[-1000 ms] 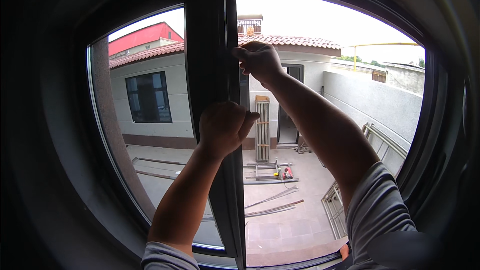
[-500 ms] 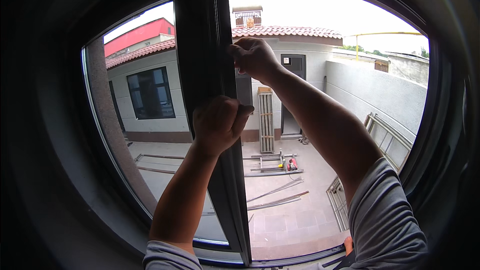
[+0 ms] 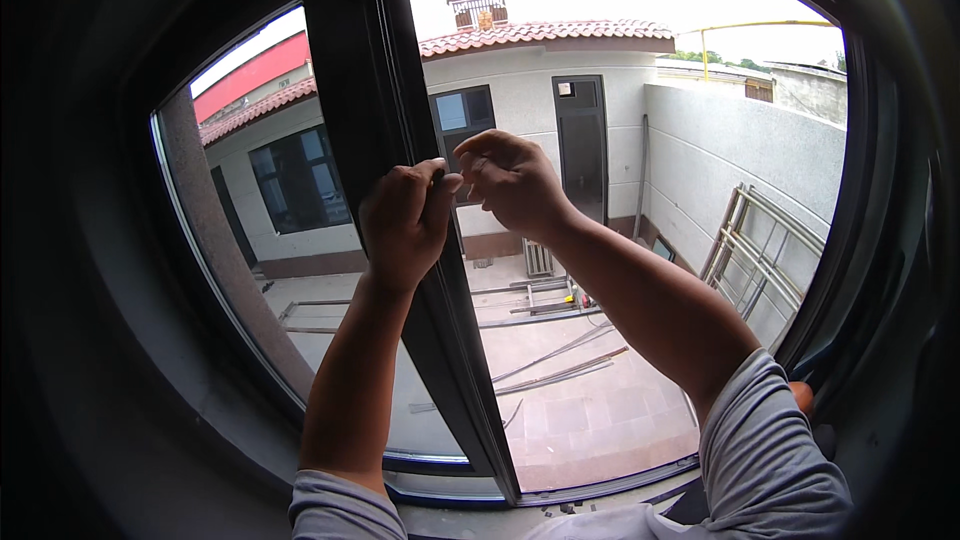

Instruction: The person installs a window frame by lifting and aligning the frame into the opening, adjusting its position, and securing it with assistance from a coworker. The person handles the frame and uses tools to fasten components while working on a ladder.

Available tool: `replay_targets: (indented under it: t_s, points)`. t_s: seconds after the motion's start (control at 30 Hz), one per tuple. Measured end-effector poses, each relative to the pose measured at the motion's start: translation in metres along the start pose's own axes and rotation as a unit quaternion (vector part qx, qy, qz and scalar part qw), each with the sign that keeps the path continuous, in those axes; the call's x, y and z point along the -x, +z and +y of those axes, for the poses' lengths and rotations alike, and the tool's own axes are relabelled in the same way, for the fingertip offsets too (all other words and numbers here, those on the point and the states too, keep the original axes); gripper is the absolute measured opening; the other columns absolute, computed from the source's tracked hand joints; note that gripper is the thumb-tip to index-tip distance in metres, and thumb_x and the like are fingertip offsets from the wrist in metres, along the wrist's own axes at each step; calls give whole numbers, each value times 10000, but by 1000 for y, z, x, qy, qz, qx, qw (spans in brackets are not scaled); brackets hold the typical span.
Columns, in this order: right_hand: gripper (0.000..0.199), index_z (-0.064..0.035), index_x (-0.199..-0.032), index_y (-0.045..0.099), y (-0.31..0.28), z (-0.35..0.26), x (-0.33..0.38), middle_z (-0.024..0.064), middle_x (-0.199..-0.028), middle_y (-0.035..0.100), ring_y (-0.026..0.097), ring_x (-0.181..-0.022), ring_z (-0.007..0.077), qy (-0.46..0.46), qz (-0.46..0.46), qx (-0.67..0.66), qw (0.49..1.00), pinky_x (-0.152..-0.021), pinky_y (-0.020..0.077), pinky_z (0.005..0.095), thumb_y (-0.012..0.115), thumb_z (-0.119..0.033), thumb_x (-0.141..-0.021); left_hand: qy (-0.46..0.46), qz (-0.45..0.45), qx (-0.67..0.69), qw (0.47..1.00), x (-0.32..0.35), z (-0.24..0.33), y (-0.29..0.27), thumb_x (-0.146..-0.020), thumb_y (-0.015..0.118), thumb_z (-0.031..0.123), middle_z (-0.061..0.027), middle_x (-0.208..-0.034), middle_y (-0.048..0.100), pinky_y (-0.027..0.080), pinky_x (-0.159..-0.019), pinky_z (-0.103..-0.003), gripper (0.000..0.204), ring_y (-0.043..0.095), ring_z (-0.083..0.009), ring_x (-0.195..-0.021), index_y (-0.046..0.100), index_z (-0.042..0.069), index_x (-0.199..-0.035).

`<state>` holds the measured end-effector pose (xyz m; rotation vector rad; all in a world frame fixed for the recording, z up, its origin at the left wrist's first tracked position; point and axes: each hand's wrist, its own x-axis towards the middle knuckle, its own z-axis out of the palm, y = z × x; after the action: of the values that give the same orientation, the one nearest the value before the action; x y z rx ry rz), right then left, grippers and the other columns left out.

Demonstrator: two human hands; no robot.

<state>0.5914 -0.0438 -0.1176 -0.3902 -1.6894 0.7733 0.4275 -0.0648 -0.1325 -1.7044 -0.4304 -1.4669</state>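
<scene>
In front of the dark window mullion (image 3: 400, 140), my left hand (image 3: 402, 220) is closed, thumb and forefinger pinching a small dark piece (image 3: 438, 177). Its exact kind is too small to tell. My right hand (image 3: 515, 180) hovers just right of those fingertips, over the open window side, with its fingers bent inward. Whatever its fingertips may hold is hidden. A narrow gap separates the two hands. Behind my left wrist, the dark-framed glass pane (image 3: 330, 340) fills the left part of the window.
The sill track (image 3: 610, 488) runs along the bottom, with small dark bits near it. Beyond lies a paved yard with metal bars (image 3: 560, 370), a leaning metal frame (image 3: 765, 245) and a white building (image 3: 520, 90). An orange-brown shape (image 3: 802, 397) shows beside my right sleeve.
My right hand has come down from the upper mullion to beside my left fingertips. My left hand has turned, bringing the small dark piece into view. The whole view has shifted.
</scene>
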Motion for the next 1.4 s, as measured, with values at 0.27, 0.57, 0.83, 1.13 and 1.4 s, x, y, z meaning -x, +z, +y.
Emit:
replay_targets:
  t_s: [0.27, 0.57, 0.83, 1.13, 1.4]
  points:
    - [152, 8, -950, 591, 6, 19, 79, 43, -782, 640, 598, -719, 82, 66, -75, -76, 992, -658, 501, 241, 657, -124, -913, -327, -79, 271, 902, 43, 51, -20, -937, 657, 175, 6, -779, 635, 425, -563, -194, 168, 549, -46, -631, 648, 42, -1039]
    - [182, -3, -856, 659, 29, 76, 152, 14, -725, 628, 553, -672, 44, 79, -67, -47, 994, -606, 467, 228, 716, -173, -887, -277, -306, 264, 872, 80, 66, -63, -864, 730, 190, -94, -754, 660, 492, -604, -261, 221, 639, -156, -668, 681, -18, -919]
    - [174, 19, -950, 697, 60, 160, 209, 12, -718, 634, 534, -616, 62, 321, 37, -122, 939, -573, 449, 219, 694, -145, -892, -21, -90, -38, 995, 30, 7, -31, -865, 727, 129, -12, -704, 607, 428, -467, -236, 141, 578, -91, -556, 597, 90, -827]
    - [226, -8, -869, 683, 61, 183, 213, 150, -758, 667, 635, -698, 266, 249, -13, 177, 952, -670, 492, 356, 643, -229, -897, 90, -26, -115, 989, 37, 5, -20, -820, 750, 90, -12, -729, 597, 455, -487, -238, 155, 603, -123, -588, 601, 93, -859]
    - [192, -39, -847, 633, 63, 175, 206, 184, -816, 613, 594, -792, 395, 142, -30, 302, 942, -709, 483, 466, 587, -218, -901, 88, 0, -95, 992, 32, 5, -17, -776, 775, 108, -5, -704, 571, 445, -489, -245, 181, 569, -125, -558, 610, 109, -850]
